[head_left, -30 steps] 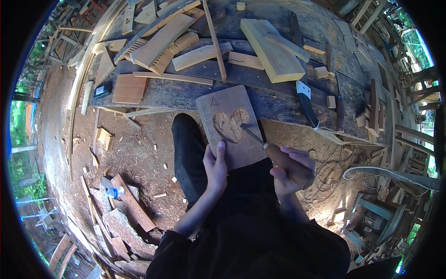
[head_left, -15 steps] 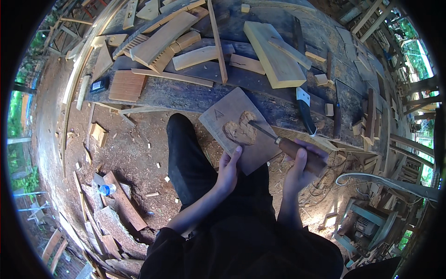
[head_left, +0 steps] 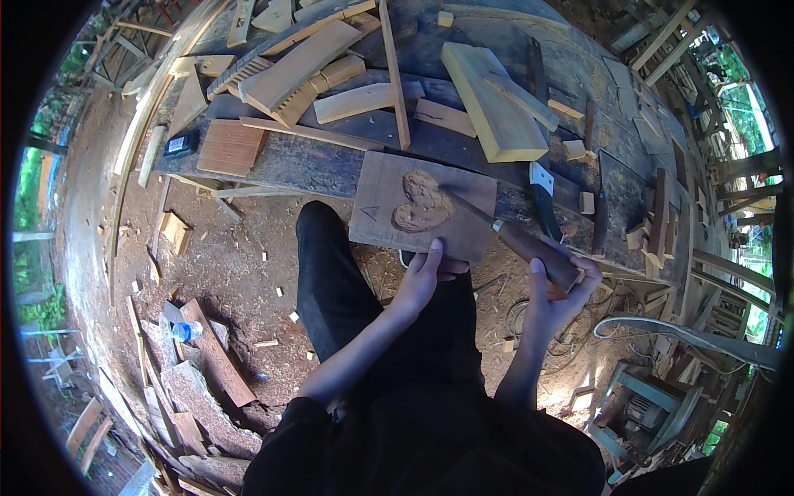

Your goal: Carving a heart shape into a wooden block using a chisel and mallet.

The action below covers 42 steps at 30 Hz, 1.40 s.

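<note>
A flat brown wooden board (head_left: 374, 178) is held up in front of my knees, close to the near edge of the workbench. A rough heart-shaped hollow (head_left: 423, 207) is cut into its face, with a small scratched mark to the left of it. My left hand (head_left: 419, 279) grips the board's lower edge, thumb on the face and fingers behind. In my right hand (head_left: 556, 296) is a wood chisel (head_left: 526, 245), held by its dark wooden handle. Its thin metal blade points up and left, the tip at the hollow's right rim; whether it touches the wood I cannot tell.
Across the workbench (head_left: 289, 169) lie a thick pale block (head_left: 496, 107), several offcuts and a dark-handled tool with a pale end (head_left: 543, 198). A small black box (head_left: 180, 145) sits at its left end. Wood scraps and a plastic bottle (head_left: 187, 331) lie on the ground; a motorised machine (head_left: 645, 409) stands lower right.
The board has turned counter-clockwise so its edges sit nearly level. My right hand has shifted slightly right and down with the chisel, its fingers rearranged near the handle's end.
</note>
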Each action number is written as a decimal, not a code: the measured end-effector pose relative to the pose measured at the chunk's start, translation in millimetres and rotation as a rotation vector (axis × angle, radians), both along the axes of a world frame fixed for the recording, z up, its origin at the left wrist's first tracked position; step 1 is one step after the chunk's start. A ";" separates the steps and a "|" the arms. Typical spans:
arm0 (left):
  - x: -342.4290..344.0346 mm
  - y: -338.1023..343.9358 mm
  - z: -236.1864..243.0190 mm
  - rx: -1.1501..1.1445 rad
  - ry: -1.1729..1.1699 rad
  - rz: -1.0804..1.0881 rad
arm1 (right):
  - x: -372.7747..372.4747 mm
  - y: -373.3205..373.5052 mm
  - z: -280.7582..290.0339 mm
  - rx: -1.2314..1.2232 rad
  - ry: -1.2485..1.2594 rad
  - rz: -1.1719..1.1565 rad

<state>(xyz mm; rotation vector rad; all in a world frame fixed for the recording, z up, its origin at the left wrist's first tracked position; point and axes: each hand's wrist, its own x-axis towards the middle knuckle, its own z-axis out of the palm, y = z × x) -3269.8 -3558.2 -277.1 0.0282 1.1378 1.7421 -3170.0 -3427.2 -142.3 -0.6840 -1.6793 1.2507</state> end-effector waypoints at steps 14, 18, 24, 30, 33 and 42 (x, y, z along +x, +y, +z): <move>-47.2 -43.1 34.9 -0.259 0.363 0.809 | 14.1 29.4 26.7 0.271 -0.173 0.362; -59.1 -53.2 33.6 -0.180 0.316 0.629 | 19.3 0.6 25.4 0.432 -0.250 0.368; -49.6 -40.7 27.4 -0.160 0.273 0.555 | -15.3 -29.1 7.3 0.671 -0.115 0.577; -52.8 -34.6 24.4 -0.119 0.288 0.573 | -38.3 -25.6 -7.9 0.097 0.407 0.301; -59.1 -25.8 35.6 -0.184 0.342 0.611 | -40.9 -6.5 -3.5 0.056 0.454 0.289; -62.5 -27.2 29.5 -0.326 0.434 0.540 | -29.2 -36.3 -23.3 0.457 0.352 0.487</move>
